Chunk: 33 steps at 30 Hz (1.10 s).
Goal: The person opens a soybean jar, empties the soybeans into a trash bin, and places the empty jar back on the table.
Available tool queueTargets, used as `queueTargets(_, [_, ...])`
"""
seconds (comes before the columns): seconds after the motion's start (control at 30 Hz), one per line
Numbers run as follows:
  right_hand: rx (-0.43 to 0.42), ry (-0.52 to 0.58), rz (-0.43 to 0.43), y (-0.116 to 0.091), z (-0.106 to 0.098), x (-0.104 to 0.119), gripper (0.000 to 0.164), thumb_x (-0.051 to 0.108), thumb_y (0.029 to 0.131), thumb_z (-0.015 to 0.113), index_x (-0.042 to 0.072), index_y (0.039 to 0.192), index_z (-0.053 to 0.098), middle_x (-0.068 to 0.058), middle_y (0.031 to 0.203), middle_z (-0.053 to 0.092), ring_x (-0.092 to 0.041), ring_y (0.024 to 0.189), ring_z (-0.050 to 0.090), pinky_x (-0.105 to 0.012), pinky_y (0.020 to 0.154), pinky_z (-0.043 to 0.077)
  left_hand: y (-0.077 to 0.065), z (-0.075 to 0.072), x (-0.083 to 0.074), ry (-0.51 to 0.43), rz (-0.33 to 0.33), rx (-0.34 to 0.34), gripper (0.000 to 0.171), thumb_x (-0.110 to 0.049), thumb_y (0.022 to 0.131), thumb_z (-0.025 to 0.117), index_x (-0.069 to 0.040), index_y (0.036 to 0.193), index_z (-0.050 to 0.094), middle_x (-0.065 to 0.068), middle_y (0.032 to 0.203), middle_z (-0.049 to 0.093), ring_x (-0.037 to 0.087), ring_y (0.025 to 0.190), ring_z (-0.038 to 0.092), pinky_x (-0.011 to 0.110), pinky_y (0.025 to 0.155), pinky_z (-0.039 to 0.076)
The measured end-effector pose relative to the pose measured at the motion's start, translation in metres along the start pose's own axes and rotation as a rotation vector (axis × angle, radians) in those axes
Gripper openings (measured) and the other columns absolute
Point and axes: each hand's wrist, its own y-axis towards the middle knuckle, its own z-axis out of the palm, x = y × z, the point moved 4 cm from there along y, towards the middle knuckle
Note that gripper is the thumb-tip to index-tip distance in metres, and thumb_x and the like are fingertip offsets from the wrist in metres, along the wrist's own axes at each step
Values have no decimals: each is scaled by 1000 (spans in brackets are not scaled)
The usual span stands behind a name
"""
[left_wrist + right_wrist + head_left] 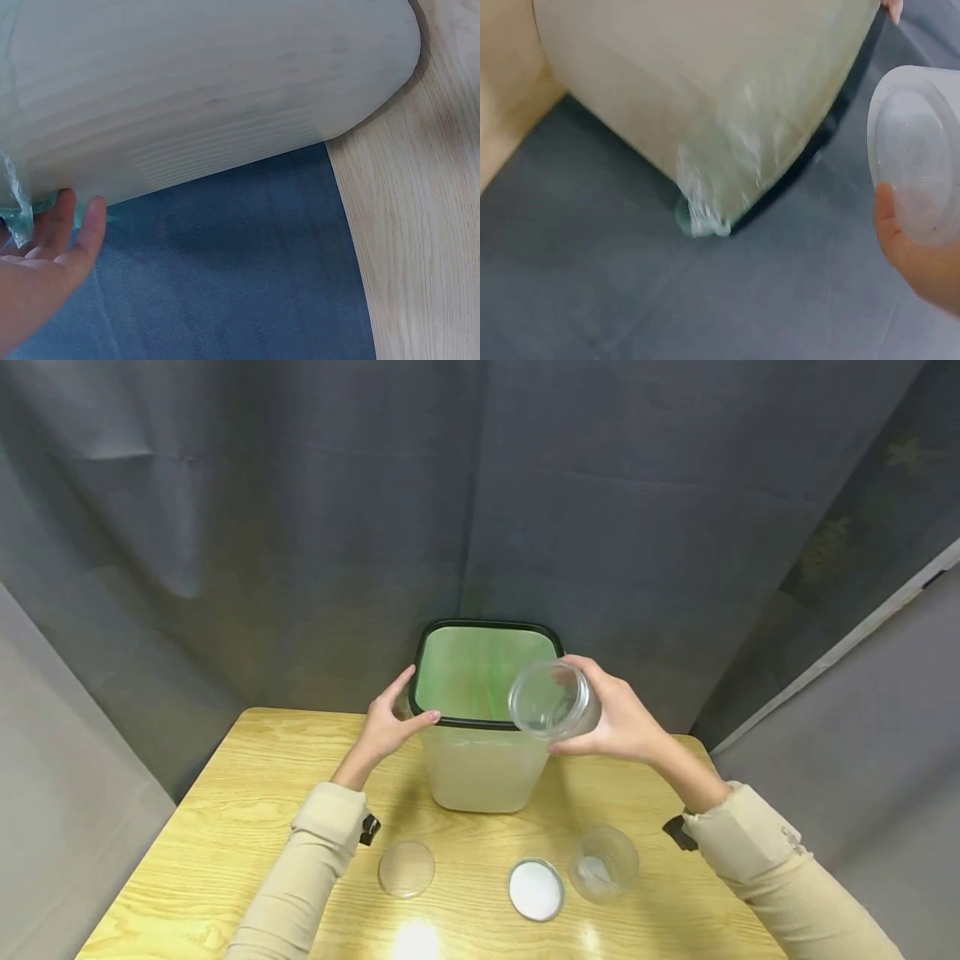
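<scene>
A pale trash bin (483, 772) with a black rim and a green plastic bag liner (465, 668) stands upright near the table's far edge. At its front left corner, my left hand (385, 727) holds the rim, thumb along the front and fingers along the side. My right hand (618, 714) grips a clear plastic jar (551, 702) by its side. Tilted beside the bin's front right corner, the jar has its open mouth facing left; I see no contents. The jar's round base (915, 157) shows in the right wrist view, where bunched liner (705, 206) hangs outside the rim.
On the wooden table (262, 810) nearer me lie a round clear lid (406, 869) and a white disc-shaped lid (536, 889) with a grey edge. A second clear container (603, 864) stands to their right. Dark curtain (337, 527) hangs behind the table.
</scene>
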Motion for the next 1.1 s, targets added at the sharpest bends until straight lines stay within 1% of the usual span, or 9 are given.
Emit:
queueTargets(0.23, [15, 98, 6, -17, 22, 0, 92, 21, 48, 88, 5, 126, 42, -11, 110, 60, -28, 98, 57, -35, 77, 46, 2, -3, 5, -3, -12, 5, 79, -18, 80, 70, -7, 144, 25, 22, 137, 35, 3, 42, 32, 20, 45, 37])
queueTargets(0.4, [30, 158, 13, -26, 38, 0, 92, 20, 49, 88, 4, 126, 42, -11, 113, 59, -27, 99, 56, -37, 80, 45, 3, -4, 7, -5, -10, 7, 78, -18, 80, 70, -7, 144, 25, 22, 138, 35, 1, 41, 32, 20, 45, 37])
queueTargets(0.53, [38, 169, 25, -33, 49, 0, 93, 22, 49, 88, 4, 127, 40, -9, 115, 59, -25, 102, 54, -38, 84, 43, 3, -4, 7, -8, -6, 5, 78, -17, 80, 70, -7, 144, 26, 23, 135, 37, 2, 42, 33, 20, 45, 37])
queueTargets(0.63, [43, 188, 34, -38, 57, 0, 93, 22, 50, 88, 5, 128, 39, -10, 115, 59, -26, 103, 54, -38, 86, 42, 4, -4, 8, -16, -1, 4, 78, -17, 80, 70, -6, 143, 26, 26, 133, 40, 4, 42, 34, 20, 45, 37])
queueTargets(0.67, [46, 208, 37, -39, 59, 0, 93, 21, 50, 87, 5, 128, 39, -11, 116, 58, -27, 103, 54, -40, 86, 42, 4, -4, 8, -21, -2, 6, 78, -16, 80, 70, -6, 144, 26, 27, 128, 43, 4, 43, 35, 20, 45, 38])
queueTargets(0.8, [46, 256, 56, -45, 72, -2, 94, 20, 51, 87, 5, 129, 39, -12, 114, 58, -29, 100, 55, -42, 83, 44, 5, -5, 10, -35, 3, 5, 78, -16, 80, 69, -6, 144, 26, 28, 124, 46, 4, 44, 36, 21, 46, 38])
queueTargets(0.87, [45, 284, 66, -48, 79, -3, 94, 19, 51, 87, 5, 130, 39, -13, 114, 58, -29, 100, 54, -42, 83, 44, 5, -6, 10, -37, 5, 2, 77, -16, 80, 69, -7, 144, 26, 28, 120, 49, 4, 44, 37, 21, 46, 38])
queueTargets(0.97, [45, 310, 79, -54, 92, -4, 94, 19, 50, 87, 4, 129, 39, -13, 113, 57, -29, 100, 54, -40, 81, 45, 4, -6, 10, -34, 7, -3, 77, -16, 80, 69, -6, 143, 26, 26, 118, 51, 4, 44, 37, 21, 46, 38])
queueTargets(1.1, [53, 349, 104, -63, 110, -7, 94, 20, 50, 88, 3, 129, 38, -14, 114, 57, -30, 102, 53, -42, 84, 44, 3, -7, 9, -32, 4, -7, 77, -15, 80, 70, -6, 143, 27, 27, 113, 53, 4, 44, 37, 21, 46, 38])
